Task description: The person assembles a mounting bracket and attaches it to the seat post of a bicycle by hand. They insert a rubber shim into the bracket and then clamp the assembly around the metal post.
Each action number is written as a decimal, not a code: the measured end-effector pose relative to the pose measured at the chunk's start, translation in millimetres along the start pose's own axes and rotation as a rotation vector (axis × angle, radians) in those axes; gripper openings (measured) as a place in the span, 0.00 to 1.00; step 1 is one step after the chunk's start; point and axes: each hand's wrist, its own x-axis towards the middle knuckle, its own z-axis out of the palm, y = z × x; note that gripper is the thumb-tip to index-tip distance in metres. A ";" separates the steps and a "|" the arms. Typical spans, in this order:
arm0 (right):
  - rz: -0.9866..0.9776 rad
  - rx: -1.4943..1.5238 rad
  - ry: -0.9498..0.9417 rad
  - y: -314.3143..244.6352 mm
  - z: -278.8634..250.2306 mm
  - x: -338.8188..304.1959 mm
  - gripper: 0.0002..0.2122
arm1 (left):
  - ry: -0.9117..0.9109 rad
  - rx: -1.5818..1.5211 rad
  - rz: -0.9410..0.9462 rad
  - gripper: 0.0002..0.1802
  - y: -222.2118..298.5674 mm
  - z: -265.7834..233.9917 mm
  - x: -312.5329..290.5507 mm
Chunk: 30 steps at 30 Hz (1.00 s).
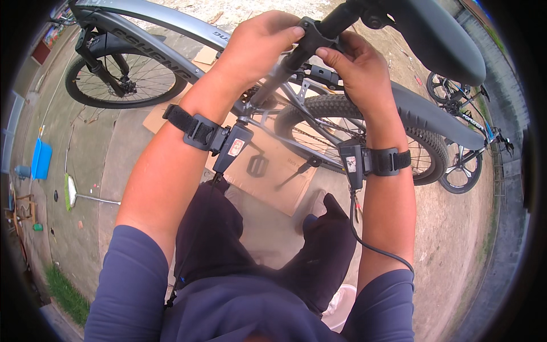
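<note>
A grey bicycle [165, 54] stands crosswise before me, its black saddle [441, 43] at the upper right. Around its slanted seat post [341, 20] sits a black clamp-like bracket [314, 37]. My left hand [259, 43] grips the bracket from the left, thumb at its near face and the fingers partly hidden behind. From the right, my right hand [364, 68] holds the bracket's lower edge between the thumb and curled fingers. The fingertips on the far side are out of sight. Both wrists wear black straps with small boxes and cables.
The rear wheel [307, 114] and its black mudguard [439, 117] lie below my right hand. Flattened cardboard [273, 185] covers the ground under the pedal [257, 165]. Another bicycle [467, 122] is at the far right. A broom [71, 192] and a blue bin [41, 159] are at left.
</note>
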 end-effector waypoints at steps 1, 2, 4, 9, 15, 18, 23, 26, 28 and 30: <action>0.003 0.022 -0.006 0.7 0.7 -0.1 0.26 | 0.000 0.001 0.004 0.16 -0.4 -0.4 -0.3; 0.007 0.044 -0.011 0.9 0.8 -0.2 0.27 | 0.000 0.003 0.008 0.16 -0.8 -0.5 -0.5; -0.005 0.034 -0.034 -2.1 -1.4 -4.0 0.27 | 0.001 -0.004 0.013 0.16 -0.7 -0.3 -0.8; 0.017 0.104 -0.066 2.4 -8.6 -9.3 0.28 | 0.017 -0.015 -0.004 0.17 1.3 2.5 -2.6; 0.004 0.099 -0.030 3.4 -5.1 -10.3 0.24 | 0.012 -0.013 0.020 0.17 1.8 3.1 -2.5; -0.004 0.060 -0.008 2.3 -4.0 -10.6 0.23 | 0.012 -0.013 0.024 0.18 1.2 3.0 -2.1; -0.039 0.113 0.022 2.8 0.2 -12.1 0.19 | 0.003 -0.020 0.042 0.18 -0.3 2.3 -2.2; 0.011 0.096 0.030 1.0 0.3 -14.4 0.20 | 0.015 -0.005 0.023 0.18 0.9 2.6 -4.1; 0.043 0.087 0.027 4.2 -0.1 -12.2 0.22 | 0.029 -0.007 0.013 0.18 2.1 3.5 -7.3; 0.067 0.089 0.035 5.9 -0.2 -11.6 0.24 | 0.041 -0.023 0.016 0.18 2.3 4.8 -11.2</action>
